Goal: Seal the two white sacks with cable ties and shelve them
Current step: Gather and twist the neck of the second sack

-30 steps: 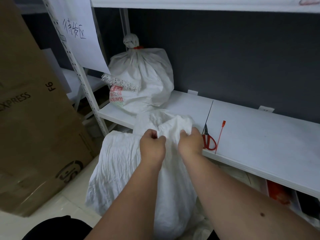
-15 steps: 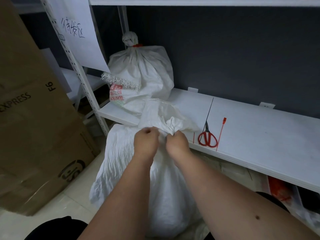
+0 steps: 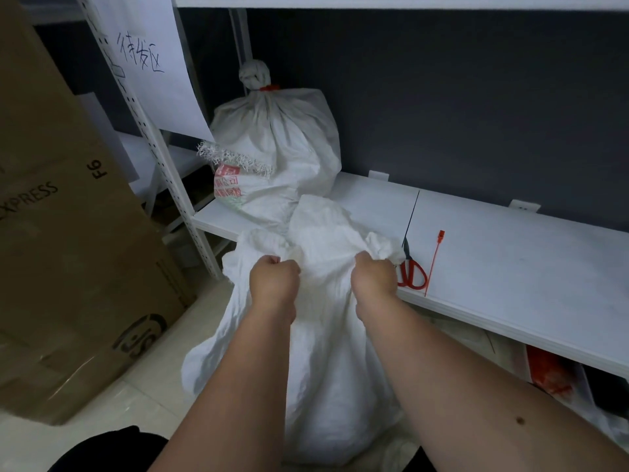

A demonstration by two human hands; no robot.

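Observation:
A white sack [image 3: 326, 369] stands on the floor in front of the shelf, its mouth loose and bunched. My left hand [image 3: 274, 279] and my right hand [image 3: 374, 277] each clench a fold of its top edge, a hand's width apart. A second white sack [image 3: 282, 148] sits on the white shelf [image 3: 510, 267] at the back left, its neck tied with a red cable tie [image 3: 269, 87]. A loose red cable tie [image 3: 434, 260] lies on the shelf just right of my right hand.
Red-handled scissors [image 3: 412, 272] lie on the shelf between my right hand and the loose tie. A large cardboard box [image 3: 68, 250] stands on the floor at the left. A paper sign [image 3: 149, 59] hangs from the shelf upright. Clutter fills the space under the shelf at right.
My hands were pressed together on the sack's gathered top half a second ago; now they have spread apart, pulling the mouth wider. The view has shifted slightly.

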